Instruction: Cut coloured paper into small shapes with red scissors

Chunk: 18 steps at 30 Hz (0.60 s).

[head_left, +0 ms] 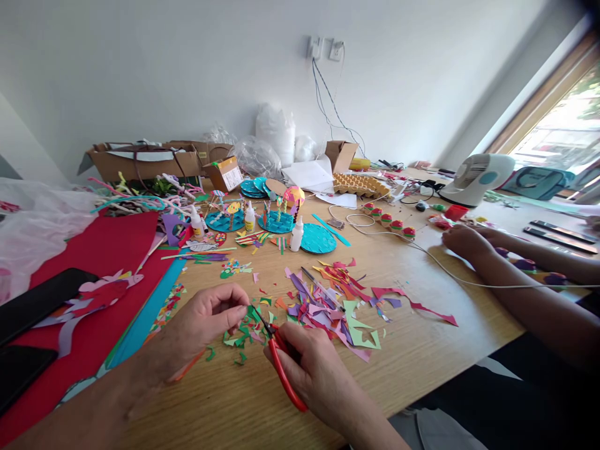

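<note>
My right hand (319, 369) is closed around the red handles of a pair of scissors (285, 375), whose dark blades point up and left. Thumb and fingers of my left hand (218, 315) are pinched together at the blade tips, on what looks like a small piece of green paper (252, 310), mostly hidden by the fingers. Green paper scraps (241, 337) lie on the table beneath the blades. Just beyond my right hand is a heap of purple, pink and orange paper offcuts (323, 306), with a pen (322, 287) lying across it.
Glue bottles (296, 235) stand among blue decorated discs (319, 239) beyond the scraps. Red paper sheets (117, 269) and a black phone (47, 303) lie at left. A co-worker's arms (506, 275) reach in from the right. A white cable (435, 262) crosses the table.
</note>
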Each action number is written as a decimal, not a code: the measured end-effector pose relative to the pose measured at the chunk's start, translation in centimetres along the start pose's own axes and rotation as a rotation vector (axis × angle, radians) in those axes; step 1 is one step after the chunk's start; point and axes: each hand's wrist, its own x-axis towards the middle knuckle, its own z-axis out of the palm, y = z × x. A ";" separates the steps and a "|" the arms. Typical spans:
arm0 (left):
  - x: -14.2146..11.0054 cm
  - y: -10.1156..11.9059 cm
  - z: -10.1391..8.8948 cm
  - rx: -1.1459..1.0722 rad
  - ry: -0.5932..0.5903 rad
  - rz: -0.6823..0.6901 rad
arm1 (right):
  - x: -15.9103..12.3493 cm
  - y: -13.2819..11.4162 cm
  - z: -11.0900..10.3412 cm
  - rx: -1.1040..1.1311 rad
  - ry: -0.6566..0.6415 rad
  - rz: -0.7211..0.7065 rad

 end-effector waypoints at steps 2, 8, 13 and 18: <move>-0.1 -0.1 0.0 -0.005 -0.003 0.007 | 0.0 -0.1 -0.1 0.002 -0.002 0.000; -0.1 0.0 -0.2 -0.009 0.004 0.022 | 0.0 -0.3 -0.2 0.006 -0.029 0.018; 0.1 0.2 -0.2 0.004 0.017 -0.003 | 0.1 -0.2 -0.4 0.067 -0.067 0.069; 0.4 -0.4 -0.4 0.056 -0.004 0.010 | 0.5 -0.2 -0.8 0.164 -0.197 0.105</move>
